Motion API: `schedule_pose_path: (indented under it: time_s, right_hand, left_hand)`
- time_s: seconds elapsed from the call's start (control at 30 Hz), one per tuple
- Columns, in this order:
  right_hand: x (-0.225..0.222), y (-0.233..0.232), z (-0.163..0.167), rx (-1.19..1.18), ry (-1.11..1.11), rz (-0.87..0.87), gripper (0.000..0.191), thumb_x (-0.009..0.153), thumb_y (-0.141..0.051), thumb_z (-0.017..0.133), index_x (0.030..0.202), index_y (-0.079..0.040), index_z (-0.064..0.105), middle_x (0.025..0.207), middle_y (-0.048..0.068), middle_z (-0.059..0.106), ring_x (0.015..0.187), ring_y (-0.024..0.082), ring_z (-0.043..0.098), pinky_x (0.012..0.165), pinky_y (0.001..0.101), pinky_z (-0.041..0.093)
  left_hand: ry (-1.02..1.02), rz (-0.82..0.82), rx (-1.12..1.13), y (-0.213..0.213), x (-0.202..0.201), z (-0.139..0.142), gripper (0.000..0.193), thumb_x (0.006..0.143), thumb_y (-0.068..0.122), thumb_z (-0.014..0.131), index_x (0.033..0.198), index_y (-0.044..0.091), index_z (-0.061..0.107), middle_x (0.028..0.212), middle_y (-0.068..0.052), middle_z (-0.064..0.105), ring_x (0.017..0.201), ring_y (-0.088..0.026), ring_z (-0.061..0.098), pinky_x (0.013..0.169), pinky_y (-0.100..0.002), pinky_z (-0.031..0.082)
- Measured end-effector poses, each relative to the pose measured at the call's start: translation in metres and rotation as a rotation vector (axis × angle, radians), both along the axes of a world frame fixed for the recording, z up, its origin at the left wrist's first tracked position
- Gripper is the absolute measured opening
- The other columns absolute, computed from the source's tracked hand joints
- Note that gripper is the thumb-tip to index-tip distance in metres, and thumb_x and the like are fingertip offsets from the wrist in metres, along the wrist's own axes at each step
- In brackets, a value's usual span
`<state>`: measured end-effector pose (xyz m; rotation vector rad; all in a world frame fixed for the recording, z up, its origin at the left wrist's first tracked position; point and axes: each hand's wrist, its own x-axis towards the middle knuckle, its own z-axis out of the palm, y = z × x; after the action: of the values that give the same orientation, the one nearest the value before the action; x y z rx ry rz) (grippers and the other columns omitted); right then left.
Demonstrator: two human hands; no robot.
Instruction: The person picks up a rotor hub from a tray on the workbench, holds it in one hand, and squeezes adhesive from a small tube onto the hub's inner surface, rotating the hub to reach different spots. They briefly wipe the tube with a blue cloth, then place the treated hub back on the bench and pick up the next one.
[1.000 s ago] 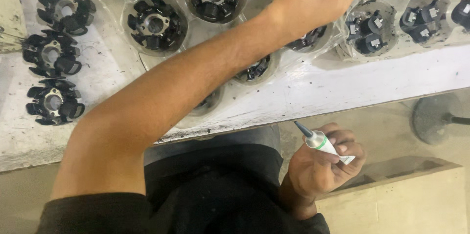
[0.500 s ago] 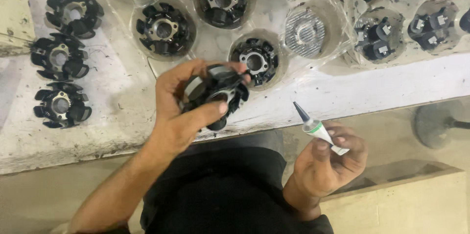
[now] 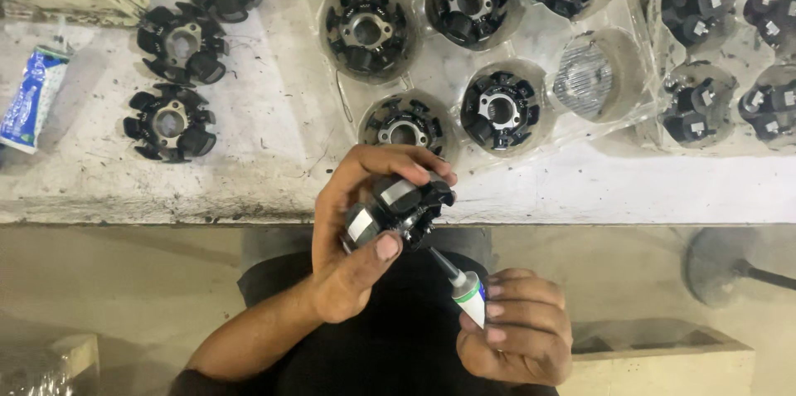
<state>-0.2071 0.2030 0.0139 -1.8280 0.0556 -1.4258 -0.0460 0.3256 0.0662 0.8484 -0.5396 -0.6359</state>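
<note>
My left hand (image 3: pixel 356 238) grips a black round wound part (image 3: pixel 398 207), tilted on edge, just below the bench's front edge. My right hand (image 3: pixel 514 330) holds a small glue tube (image 3: pixel 464 286) with a thin dark nozzle. The nozzle tip points up and left and nearly touches the part's lower side. Both hands sit in front of my dark shirt.
A clear plastic tray (image 3: pixel 605 126) on the white bench (image 3: pixel 265 155) holds several black parts and one empty cell (image 3: pixel 590 77). Three loose black parts (image 3: pixel 170 122) lie on the left. A blue and white tube (image 3: pixel 29 97) lies at the far left. A second tray (image 3: pixel 730 56) sits at right.
My left hand reached to the tray, took a black part out and brought it down near my body. The right hand moved the tube's nozzle up to it.
</note>
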Motion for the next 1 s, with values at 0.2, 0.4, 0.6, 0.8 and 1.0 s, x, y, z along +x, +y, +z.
schedule_pose_path:
  time_s: [0.2,0.4,0.6,0.8,1.0]
  right_hand:
    - [-0.003,0.005,0.013,-0.074,0.158,0.128,0.03,0.073,0.0,0.081,0.085,-0.009,0.055,0.082,0.005,0.063,0.079,0.021,0.068,0.065,0.0368,0.065]
    - [-0.002,-0.005,0.03,-0.128,0.311,0.155,0.027,0.073,0.004,0.078,0.086,-0.006,0.057,0.085,0.008,0.065,0.083,0.024,0.069,0.074,0.0419,0.062]
    - [0.006,-0.007,0.028,-0.158,0.285,0.148,0.023,0.071,0.002,0.076,0.083,-0.006,0.057,0.078,0.007,0.065,0.076,0.022,0.07,0.069,0.0393,0.064]
    - [0.006,-0.008,0.035,-0.14,0.314,0.105,0.023,0.074,0.003,0.076,0.083,-0.008,0.057,0.079,0.007,0.066,0.076,0.021,0.07,0.071,0.0387,0.062]
    - [0.007,-0.014,0.036,-0.168,0.305,0.139,0.019,0.073,-0.001,0.073,0.082,-0.007,0.058,0.078,0.007,0.066,0.075,0.02,0.07,0.069,0.0378,0.062]
  left_hand:
    - [-0.167,0.096,0.003,0.018,-0.003,0.0,0.047,0.1,0.027,0.065,0.132,-0.005,0.053,0.132,-0.021,0.057,0.119,-0.022,0.06,0.105,-0.031,0.049]
    - [-0.426,0.246,0.072,0.008,-0.002,-0.003,0.045,0.087,0.02,0.063,0.125,-0.003,0.06,0.12,-0.019,0.066,0.116,-0.022,0.064,0.095,-0.029,0.052]
    - [-0.256,0.163,0.024,0.012,-0.004,-0.006,0.04,0.095,0.017,0.063,0.128,-0.006,0.056,0.131,-0.023,0.061,0.115,-0.018,0.061,0.101,-0.028,0.049]
    - [-0.165,0.135,0.009,0.005,-0.006,-0.007,0.04,0.098,0.018,0.062,0.129,-0.006,0.055,0.136,-0.024,0.059,0.112,-0.015,0.06,0.102,-0.027,0.049]
    - [-0.138,0.156,0.002,0.004,-0.005,-0.006,0.04,0.099,0.018,0.062,0.13,-0.006,0.055,0.135,-0.023,0.059,0.108,-0.014,0.06,0.099,-0.027,0.049]
